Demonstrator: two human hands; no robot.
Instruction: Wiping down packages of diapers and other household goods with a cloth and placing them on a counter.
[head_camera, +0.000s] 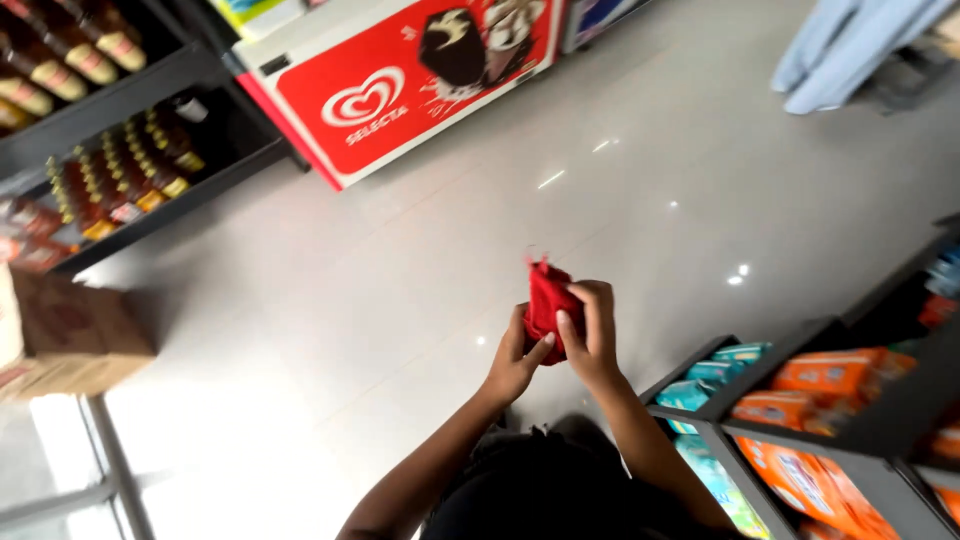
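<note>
Holding item: red cloth (548, 305), bunched, gripped betw. both hands above the pale tiled floor (400, 300), approx. centre of view. Left hand (517, 360): fingers curled under lower edge, thumb pressed on front. Right hand (592, 335): fingers wrapped over top/side, clenched on fabric. Handling est.: soft, light, limp; no fragility; creases and slumps if unsupported; not slippery. Best hold: pinch at an edge or corner, or cup the whole bundle. Surrounds: dark shelf w/ brown bottles (120, 170) far left; red chest freezer (400, 80) ahead; cardboard box (70, 335) left; shelf w/ orange and teal packs (820, 400) right, near.
</note>
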